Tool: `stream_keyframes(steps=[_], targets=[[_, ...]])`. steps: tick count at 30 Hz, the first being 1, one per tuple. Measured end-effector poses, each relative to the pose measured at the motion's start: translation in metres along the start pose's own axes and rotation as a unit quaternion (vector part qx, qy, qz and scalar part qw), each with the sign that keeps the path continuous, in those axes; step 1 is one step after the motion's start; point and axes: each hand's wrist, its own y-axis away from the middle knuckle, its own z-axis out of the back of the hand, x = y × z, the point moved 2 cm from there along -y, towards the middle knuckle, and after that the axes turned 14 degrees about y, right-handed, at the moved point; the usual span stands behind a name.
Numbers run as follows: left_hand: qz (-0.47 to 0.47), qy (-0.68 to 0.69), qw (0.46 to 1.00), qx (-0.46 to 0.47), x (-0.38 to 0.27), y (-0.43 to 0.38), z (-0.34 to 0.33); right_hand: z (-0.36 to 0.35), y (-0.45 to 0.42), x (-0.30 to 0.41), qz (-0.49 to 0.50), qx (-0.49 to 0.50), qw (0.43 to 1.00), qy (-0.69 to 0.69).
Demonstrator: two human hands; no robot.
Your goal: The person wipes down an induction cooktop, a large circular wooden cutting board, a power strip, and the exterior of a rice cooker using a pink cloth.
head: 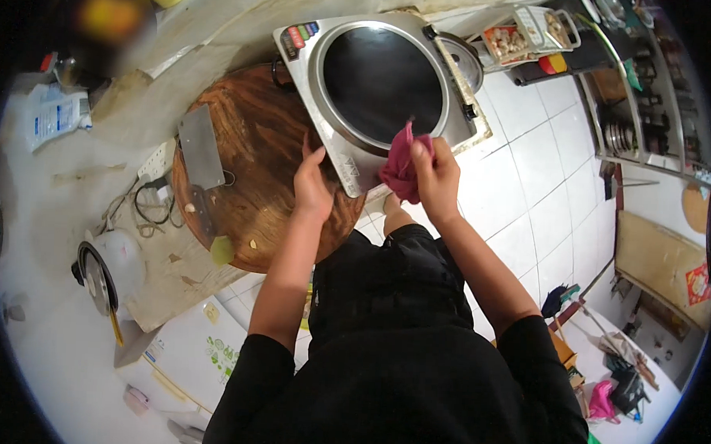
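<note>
A single-burner electric cooktop [349, 157] with a silver metal body and a round black glass plate [384, 82] lies before me. My right hand [438, 175] grips a crumpled dark pink cloth [401, 165] over the plate's near rim and the cooktop's front corner. My left hand [313, 185] is at the cooktop's left side edge, thumb raised beside it; whether its fingers grip the underside is hidden. Below that hand spreads a large round wooden chopping board [264, 136]. On the board's left part lies a metal cleaver blade [202, 146], with a green scrap [222, 250] near the front rim.
A lidded pan [460, 61] stands behind the cooktop's knobs [470, 111]. Baskets of garlic [505, 42] sit farther right. Cords [156, 206] and a white appliance under a glass lid [98, 277] are at left, above a white refrigerator [186, 351]. White floor tiles [527, 169] extend rightwards.
</note>
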Motion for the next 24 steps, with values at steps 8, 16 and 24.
stream_keyframes(steps=[8,16,24], targets=[[0.032,0.125,0.991,0.031,0.032,0.011,-0.016,-0.054,-0.004,0.023,0.386,0.03,0.874,0.294],[-0.059,0.081,0.994,-0.031,0.023,0.018,-0.039,-0.137,-0.093,0.096,0.348,-0.042,0.856,0.381],[-0.009,0.159,0.987,0.011,0.02,0.007,-0.031,-0.039,0.009,0.013,0.326,0.036,0.891,0.313]])
